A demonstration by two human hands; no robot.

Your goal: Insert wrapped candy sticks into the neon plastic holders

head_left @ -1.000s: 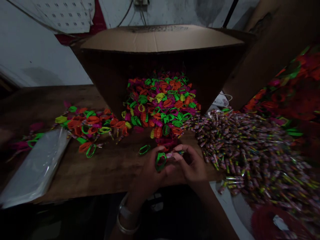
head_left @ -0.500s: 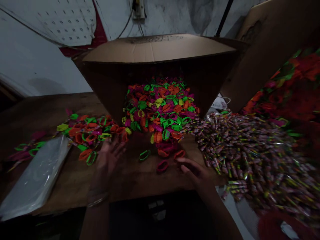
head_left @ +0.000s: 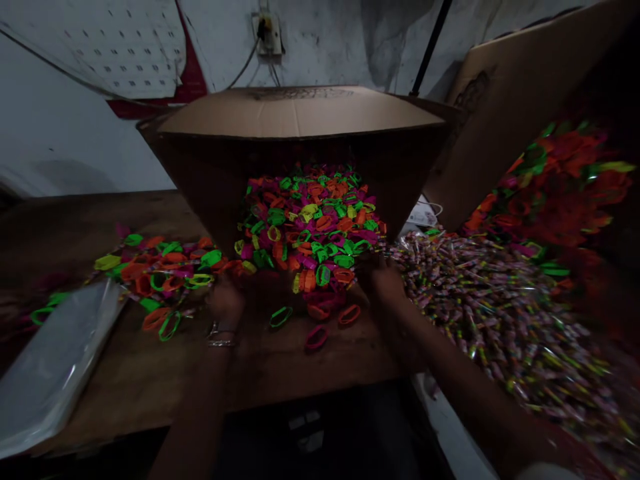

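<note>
A heap of bright green, orange, pink and yellow plastic rings (head_left: pixel 310 227) spills out of a cardboard box (head_left: pixel 300 127) lying on its side on the wooden table (head_left: pixel 150 373). My left hand (head_left: pixel 225 297), with bangles on the wrist, reaches to the right end of a smaller pile of rings (head_left: pixel 160 270); its fingers are dark and hidden. My right hand (head_left: pixel 385 280) rests at the edge of a big mound of wrapped candy sticks (head_left: pixel 490 300), its fingers unclear. Three loose rings lie between my hands: a green ring (head_left: pixel 281 316), an orange ring (head_left: pixel 349 314) and a pink ring (head_left: pixel 316 337).
A stack of clear plastic bags (head_left: pixel 55 367) lies at the table's left front. A second cardboard sheet (head_left: pixel 510 100) leans at the back right. More coloured rings in a bag (head_left: pixel 560 187) sit at the right. A wall socket (head_left: pixel 267 33) hangs behind the box.
A second ago both hands were together near me, holding a green ring and a candy stick. They have parted and reached forward, the left to the small ring pile, the right to the candy mound.
</note>
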